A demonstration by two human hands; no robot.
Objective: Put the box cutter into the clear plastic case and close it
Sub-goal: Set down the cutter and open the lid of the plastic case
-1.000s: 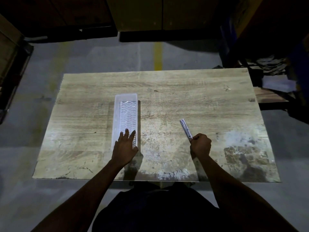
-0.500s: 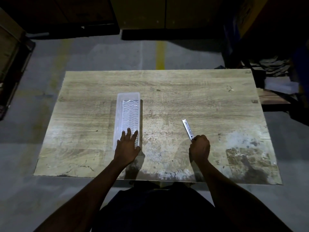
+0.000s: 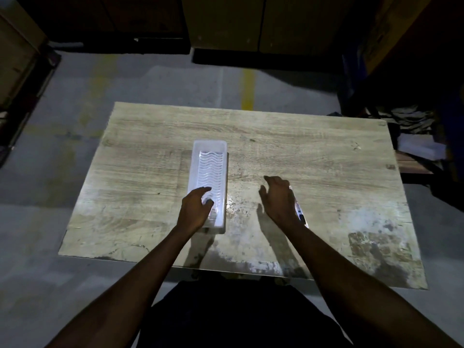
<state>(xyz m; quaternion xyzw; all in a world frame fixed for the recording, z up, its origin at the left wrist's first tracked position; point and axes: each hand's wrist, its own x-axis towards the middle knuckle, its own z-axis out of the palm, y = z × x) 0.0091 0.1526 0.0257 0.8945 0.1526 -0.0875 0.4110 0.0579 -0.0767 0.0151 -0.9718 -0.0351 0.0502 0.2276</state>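
A long clear plastic case (image 3: 210, 165) with a wavy ribbed surface lies lengthwise on the wooden table (image 3: 313, 151), left of centre. My left hand (image 3: 194, 209) rests on its near end, thumb and curled fingers gripping the plastic. My right hand (image 3: 277, 199) hovers open between the case and the box cutter, fingers spread and pointing away from me. The box cutter (image 3: 299, 212), a slim silver tool with a dark tip, lies on the table at the right edge of that hand, which hides part of it.
The table's near right area (image 3: 376, 247) is worn and stained. Dark shelving and clutter (image 3: 414, 121) stand past the right edge, and pallets and boxes (image 3: 226, 28) sit beyond the far edge. A concrete floor surrounds the table.
My right hand has let go of the box cutter, opened and moved left toward the case. My left hand's fingers have gone from flat on the case to curled on its near end.
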